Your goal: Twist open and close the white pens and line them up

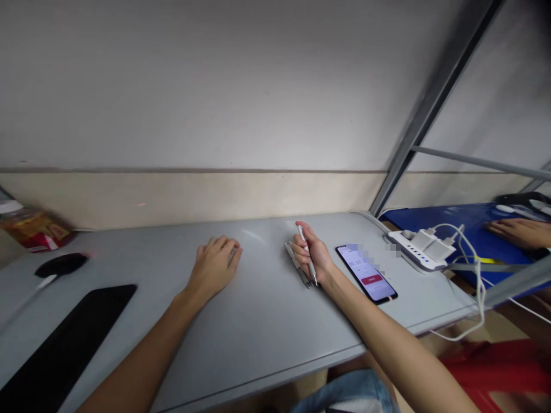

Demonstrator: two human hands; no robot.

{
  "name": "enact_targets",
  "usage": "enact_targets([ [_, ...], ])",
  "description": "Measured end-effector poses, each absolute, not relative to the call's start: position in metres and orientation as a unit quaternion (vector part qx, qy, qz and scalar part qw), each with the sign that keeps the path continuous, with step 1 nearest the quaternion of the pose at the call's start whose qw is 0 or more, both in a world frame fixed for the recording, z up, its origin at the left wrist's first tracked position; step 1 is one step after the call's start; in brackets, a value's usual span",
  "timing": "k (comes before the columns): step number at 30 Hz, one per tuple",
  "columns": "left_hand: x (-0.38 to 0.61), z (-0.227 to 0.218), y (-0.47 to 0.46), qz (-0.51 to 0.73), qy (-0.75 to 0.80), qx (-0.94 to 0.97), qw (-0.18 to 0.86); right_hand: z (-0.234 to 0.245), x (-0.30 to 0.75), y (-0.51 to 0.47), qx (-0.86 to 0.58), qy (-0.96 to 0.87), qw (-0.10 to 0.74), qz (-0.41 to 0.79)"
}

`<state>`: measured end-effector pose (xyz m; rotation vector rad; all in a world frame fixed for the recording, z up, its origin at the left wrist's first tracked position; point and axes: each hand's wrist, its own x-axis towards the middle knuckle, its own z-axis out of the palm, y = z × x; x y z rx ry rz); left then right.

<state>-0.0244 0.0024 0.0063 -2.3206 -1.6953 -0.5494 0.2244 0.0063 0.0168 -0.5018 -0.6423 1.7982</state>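
Observation:
My right hand [313,252] is wrapped round a white pen [306,244], with the thumb up at its top end and the metal tip pointing down towards my wrist. Just left of and partly under this hand, silver-grey pens [297,265] lie on the grey desk [267,327]; my fingers hide part of them, so their number is unclear. Palm down on the desk, my left hand [216,261] rests with loosely bent fingers somewhat apart and nothing visible in it. Right of my right hand lies a phone [367,272] with a lit timer screen.
A power strip [417,252] with white plugs and cables sits at the right end, beside a metal post [402,155]. Leftward are a black mat [73,338], a black mouse-like object [61,265] and a jar [34,226]. Another person's hand [519,232] rests on a blue desk.

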Motion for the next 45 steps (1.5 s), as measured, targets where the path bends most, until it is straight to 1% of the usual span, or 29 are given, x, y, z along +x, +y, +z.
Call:
enact_targets([
  [6,-0.037,0.010,0.006,-0.132,-0.667,-0.719,0.143,0.011,0.227,0.011,-0.181,-0.281,0.565,0.754],
  [10,-0.044,0.012,0.008,-0.116,-0.713,-0.677,0.142,0.009,0.228,0.013,-0.188,-0.295,0.565,0.748],
  [21,-0.048,0.013,0.007,-0.096,-0.739,-0.657,0.110,0.010,0.225,0.012,-0.216,-0.303,0.557,0.742],
  [30,-0.047,0.013,0.007,-0.083,-0.743,-0.657,0.097,0.005,0.220,0.011,-0.312,-0.413,0.535,0.668],
  [35,-0.047,0.012,0.007,-0.083,-0.740,-0.660,0.099,-0.005,0.218,0.013,-0.420,-0.525,0.488,0.556],
  [37,-0.047,0.013,0.007,-0.081,-0.739,-0.662,0.095,-0.008,0.217,0.013,-0.457,-0.586,0.475,0.471],
  [40,-0.046,0.014,0.006,-0.081,-0.736,-0.665,0.097,-0.012,0.215,0.013,-0.486,-0.684,0.458,0.295],
  [42,-0.046,0.013,0.006,-0.084,-0.733,-0.668,0.099,-0.014,0.213,0.013,-0.498,-0.730,0.423,0.199],
  [45,-0.047,0.012,0.006,-0.086,-0.733,-0.669,0.092,-0.013,0.212,0.010,-0.516,-0.776,0.341,0.125],
])
